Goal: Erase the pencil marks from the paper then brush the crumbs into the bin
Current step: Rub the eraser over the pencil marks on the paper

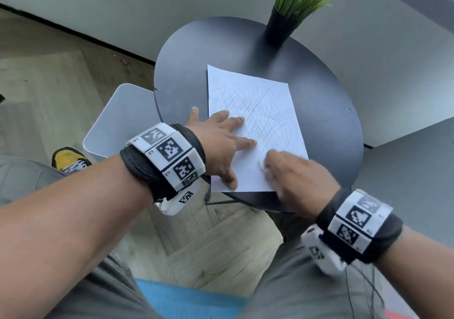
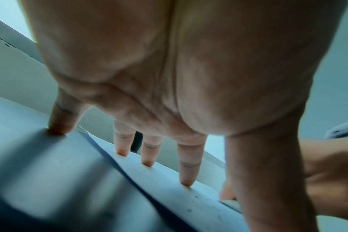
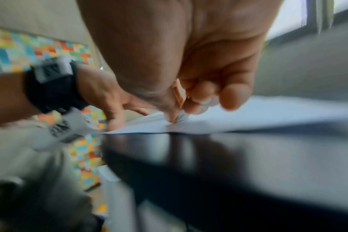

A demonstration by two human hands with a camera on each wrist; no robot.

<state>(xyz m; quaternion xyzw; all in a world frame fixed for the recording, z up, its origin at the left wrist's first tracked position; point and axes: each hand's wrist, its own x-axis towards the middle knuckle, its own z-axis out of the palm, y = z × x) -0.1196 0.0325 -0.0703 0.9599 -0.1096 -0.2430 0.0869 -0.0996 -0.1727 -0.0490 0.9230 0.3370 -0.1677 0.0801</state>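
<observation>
Working from the near edge outward, we find our right hand [image 1: 298, 173] at the paper's near right corner, fingers [image 3: 235, 98] curled and pinching something small and pale that we take to be the eraser [image 1: 266, 171]; both views blur it, so we cannot be sure of its shape. Its tip touches the sheet close to the near edge.

Just beside it, to the left, our left hand [image 1: 218, 144] lies spread and flat, holding nothing. Three fingertips [image 2: 186, 182] press the paper [image 1: 255, 127] down along its left side, while the thumb rests on the bare counter [image 1: 326, 112] off the sheet.

The relation that matters next runs away from us. The sheet's long axis points from the near edge toward the potted plant [image 1: 282, 26], and the dense pencil marks [image 1: 265, 112] lie beyond the right hand's fingers, up the middle and far half of the page. The near strip looks fainter. We judge that rubbing must travel forward along that axis, and the right hand is the nearer one to do it, with the left pinning the sheet against sliding.

The white bin [image 1: 118, 122] stands on the floor left of the counter, nearer our left hand.
</observation>
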